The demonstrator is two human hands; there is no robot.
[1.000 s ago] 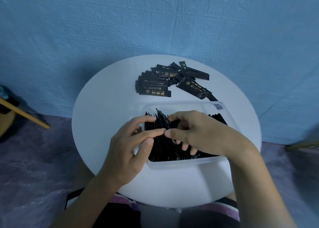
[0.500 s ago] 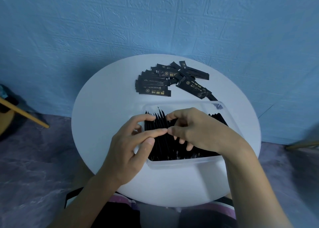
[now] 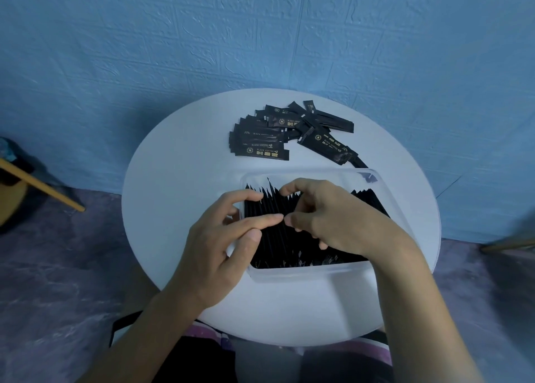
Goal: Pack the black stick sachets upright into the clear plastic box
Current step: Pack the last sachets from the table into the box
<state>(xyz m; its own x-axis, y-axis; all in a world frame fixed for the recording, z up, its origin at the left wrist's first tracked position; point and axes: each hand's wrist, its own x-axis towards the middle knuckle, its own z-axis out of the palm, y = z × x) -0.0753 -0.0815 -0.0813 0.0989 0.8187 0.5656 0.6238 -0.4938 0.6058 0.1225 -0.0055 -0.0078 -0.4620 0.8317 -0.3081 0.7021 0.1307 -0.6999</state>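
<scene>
A clear plastic box point(image 3: 304, 274) sits on the near half of a round white table point(image 3: 179, 197). Several black stick sachets point(image 3: 278, 238) stand on edge inside it, packed in a row. My left hand point(image 3: 220, 246) rests at the box's left end, thumb and fingers pressed against the sachets' tops. My right hand point(image 3: 333, 217) lies over the middle of the row, fingers curled down among the sachets and hiding those beneath. The fingertips of both hands almost meet. A loose pile of black sachets point(image 3: 289, 133) lies flat on the far side of the table.
A blue textured wall point(image 3: 260, 35) rises right behind the table. A wooden leg point(image 3: 43, 185) slants in at the far left over a purple-grey floor. Another wooden piece point(image 3: 509, 245) shows at the right edge. My lap is below the table's near rim.
Both hands stay on the sachet row in the box. My right hand's fingers have shifted slightly left and up along the tops. The loose pile has not moved.
</scene>
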